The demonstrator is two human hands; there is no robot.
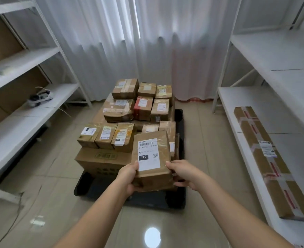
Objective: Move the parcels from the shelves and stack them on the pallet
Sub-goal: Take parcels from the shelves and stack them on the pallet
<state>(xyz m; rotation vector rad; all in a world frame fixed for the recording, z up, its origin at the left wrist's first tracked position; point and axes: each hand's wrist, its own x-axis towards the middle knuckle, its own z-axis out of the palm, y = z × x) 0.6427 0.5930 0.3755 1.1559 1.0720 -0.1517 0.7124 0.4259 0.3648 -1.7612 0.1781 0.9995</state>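
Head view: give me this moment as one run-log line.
phase: placing | left hand + right hand: grip labelled parcel over pallet front | stack: many parcels | right shelf: long parcel remains

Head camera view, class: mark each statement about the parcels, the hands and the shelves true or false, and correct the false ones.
1. Both hands hold one parcel. True: the left hand and right hand grip the labelled parcel from either side.
2. The pallet is bare. False: the black pallet already carries many stacked parcels.
3. A long parcel lies on the right-hand shelf. True: the long parcel lies flat there.
4. The held parcel's label reads 020. False: its dark patch reads 010.
5. A bare brick wall stands behind the pallet. False: white curtains hang there.
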